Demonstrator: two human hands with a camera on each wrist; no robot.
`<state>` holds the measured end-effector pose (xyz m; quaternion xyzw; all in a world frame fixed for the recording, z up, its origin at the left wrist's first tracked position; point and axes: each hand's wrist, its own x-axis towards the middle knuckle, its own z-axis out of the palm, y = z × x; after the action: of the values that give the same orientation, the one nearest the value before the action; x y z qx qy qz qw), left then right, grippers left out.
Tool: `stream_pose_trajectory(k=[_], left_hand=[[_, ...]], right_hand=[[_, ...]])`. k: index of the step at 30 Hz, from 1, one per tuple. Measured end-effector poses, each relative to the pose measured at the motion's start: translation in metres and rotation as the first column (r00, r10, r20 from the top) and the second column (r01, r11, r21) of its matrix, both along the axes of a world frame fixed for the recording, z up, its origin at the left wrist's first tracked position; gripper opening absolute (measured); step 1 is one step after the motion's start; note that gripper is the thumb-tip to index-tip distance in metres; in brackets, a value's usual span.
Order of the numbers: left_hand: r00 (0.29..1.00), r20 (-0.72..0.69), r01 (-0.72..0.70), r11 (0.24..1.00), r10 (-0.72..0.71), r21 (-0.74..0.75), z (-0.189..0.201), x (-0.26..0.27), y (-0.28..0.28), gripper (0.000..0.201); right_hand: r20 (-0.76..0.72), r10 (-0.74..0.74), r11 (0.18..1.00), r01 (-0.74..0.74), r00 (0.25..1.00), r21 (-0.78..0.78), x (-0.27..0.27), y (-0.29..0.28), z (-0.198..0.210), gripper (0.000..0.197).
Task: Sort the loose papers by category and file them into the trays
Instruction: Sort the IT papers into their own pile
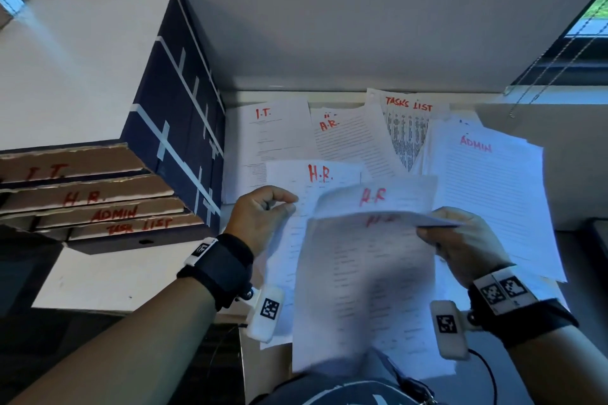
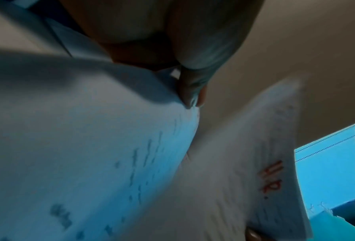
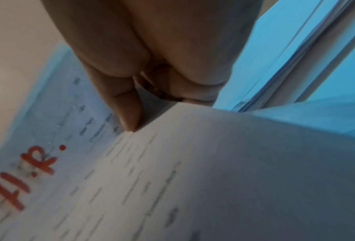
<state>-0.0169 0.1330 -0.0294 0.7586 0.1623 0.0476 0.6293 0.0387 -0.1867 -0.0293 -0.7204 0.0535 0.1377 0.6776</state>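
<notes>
I hold white sheets marked "H.R." in red above the desk. My left hand (image 1: 286,202) pinches the left edge of one H.R. sheet (image 1: 292,240). My right hand (image 1: 437,230) pinches the right top corner of a second H.R. sheet (image 1: 362,289), whose top edge curls over. The left wrist view has my thumb (image 2: 191,91) on the left sheet's (image 2: 90,138) edge; the right wrist view has my fingers (image 3: 129,114) on the H.R. sheet (image 3: 172,187). Stacked cardboard trays (image 1: 98,204) labelled I.T., H.R., ADMIN and TASK LIST stand at the left.
Loose papers marked I.T. (image 1: 266,131), A.R. (image 1: 345,141), TASKS LIST (image 1: 408,122) and ADMIN (image 1: 487,181) lie spread on the desk by the wall. A dark box (image 1: 177,108) with white tape sits on the trays. Window-blind cords (image 1: 543,76) hang at the right.
</notes>
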Motion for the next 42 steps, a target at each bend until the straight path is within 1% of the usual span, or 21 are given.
stream_pose_trajectory(k=[3, 6, 8, 10, 11, 13, 14, 17, 23, 25, 27, 28, 29, 30, 32, 34, 37, 38, 40, 41, 42], left_hand=[[0.999, -0.012, 0.047, 0.999, -0.046, 0.004, 0.008, -0.001, -0.005, 0.031], [0.994, -0.102, 0.015, 0.985, -0.034, -0.175, 0.013, -0.001, -0.008, 0.042], [0.99, -0.138, -0.022, 0.96, -0.018, -0.28, 0.012, -0.002, -0.007, 0.036], [0.988, -0.154, -0.053, 0.946, 0.004, -0.319, 0.004, -0.002, -0.004, 0.022], [0.989, -0.148, -0.048, 0.935, -0.005, -0.351, -0.001, -0.004, -0.003, 0.022], [0.988, -0.149, -0.024, 0.895, -0.048, -0.446, -0.008, -0.007, -0.002, 0.05], [0.984, -0.166, -0.021, 0.876, -0.068, -0.481, -0.007, -0.009, -0.002, 0.057], [0.972, -0.174, 0.042, 0.848, -0.157, -0.528, -0.007, -0.014, -0.008, 0.059], [0.973, -0.12, 0.113, 0.858, -0.199, -0.501, -0.011, -0.015, -0.013, 0.071], [0.966, -0.138, 0.151, 0.913, -0.217, -0.379, -0.013, -0.013, -0.017, 0.056], [0.974, -0.153, 0.147, 0.979, -0.168, -0.143, -0.013, -0.007, -0.021, 0.03], [0.981, -0.141, 0.126, 0.991, -0.132, -0.052, -0.01, -0.004, -0.023, 0.024], [0.989, -0.105, 0.104, 0.995, -0.104, -0.004, -0.003, -0.001, -0.025, 0.024], [0.994, -0.056, 0.096, 0.995, -0.095, 0.017, 0.009, 0.002, -0.025, 0.026], [0.989, 0.054, 0.14, 0.99, -0.14, 0.005, 0.04, 0.01, -0.023, 0.03], [0.966, 0.171, 0.199, 0.98, -0.192, -0.027, 0.078, 0.021, -0.016, 0.036], [0.885, 0.417, 0.211, 0.977, -0.205, 0.033, 0.133, 0.039, -0.007, 0.052], [0.854, 0.487, 0.167, 0.983, -0.182, 0.075, 0.149, 0.044, -0.006, 0.06], [0.76, 0.638, 0.03, 0.988, -0.122, 0.154, 0.175, 0.052, -0.004, 0.063], [0.706, 0.7, -0.021, 0.985, -0.107, 0.171, 0.186, 0.054, -0.004, 0.054], [0.659, 0.746, -0.057, 0.982, -0.1, 0.182, 0.193, 0.053, -0.004, 0.043]], right_hand=[[-0.026, 0.019, 1.0, -0.018, 0.999, 0.025, 0.004, 0.012, 0.005, 0.013], [-0.052, 0.037, 0.999, -0.037, 0.998, -0.01, 0.009, 0.019, 0.002, 0.019], [-0.062, 0.033, 0.999, -0.034, 0.998, -0.019, 0.01, 0.022, 0.0, 0.029], [-0.087, 0.014, 1.0, -0.013, 0.996, 0.008, 0.01, 0.024, 0.002, 0.037], [-0.095, 0.014, 1.0, -0.013, 0.995, 0.01, 0.009, 0.025, 0.003, 0.039], [-0.086, 0.017, 1.0, -0.016, 0.996, 0.014, 0.009, 0.028, 0.0, 0.039], [-0.08, 0.013, 1.0, -0.012, 0.997, 0.013, 0.009, 0.029, -0.004, 0.042], [-0.107, -0.014, 0.999, 0.019, 0.994, 0.041, 0.011, 0.029, -0.016, 0.046], [-0.153, -0.141, 0.989, 0.147, 0.978, 0.03, 0.013, 0.036, -0.026, 0.039], [-0.196, -0.18, 0.983, 0.186, 0.964, 0.013, 0.016, 0.036, -0.03, 0.037], [-0.2, -0.167, 0.986, 0.164, 0.965, -0.03, 0.018, 0.04, -0.029, 0.023], [-0.177, -0.156, 0.987, 0.146, 0.972, -0.069, 0.019, 0.043, -0.027, 0.014], [-0.135, -0.15, 0.986, 0.137, 0.979, -0.098, 0.02, 0.047, -0.021, 0.012], [-0.093, -0.136, 0.988, 0.128, 0.986, -0.084, 0.02, 0.05, -0.014, 0.019], [-0.05, -0.066, 0.995, 0.07, 0.997, 0.071, 0.025, 0.053, 0.001, 0.036], [0.014, 0.06, 0.98, -0.062, 0.998, 0.187, 0.032, 0.051, 0.021, 0.044], [0.142, 0.062, 0.985, -0.084, 0.988, 0.152, 0.034, 0.06, 0.074, 0.028], [0.23, 0.031, 0.996, -0.049, 0.973, 0.074, 0.034, 0.064, 0.095, 0.022], [0.464, -0.034, 0.987, 0.102, 0.885, -0.122, 0.027, 0.076, 0.14, 0.029], [0.569, -0.075, 0.973, 0.185, 0.819, -0.138, 0.024, 0.081, 0.156, 0.026], [0.633, -0.102, 0.975, 0.205, 0.768, -0.091, 0.019, 0.084, 0.17, 0.022]])
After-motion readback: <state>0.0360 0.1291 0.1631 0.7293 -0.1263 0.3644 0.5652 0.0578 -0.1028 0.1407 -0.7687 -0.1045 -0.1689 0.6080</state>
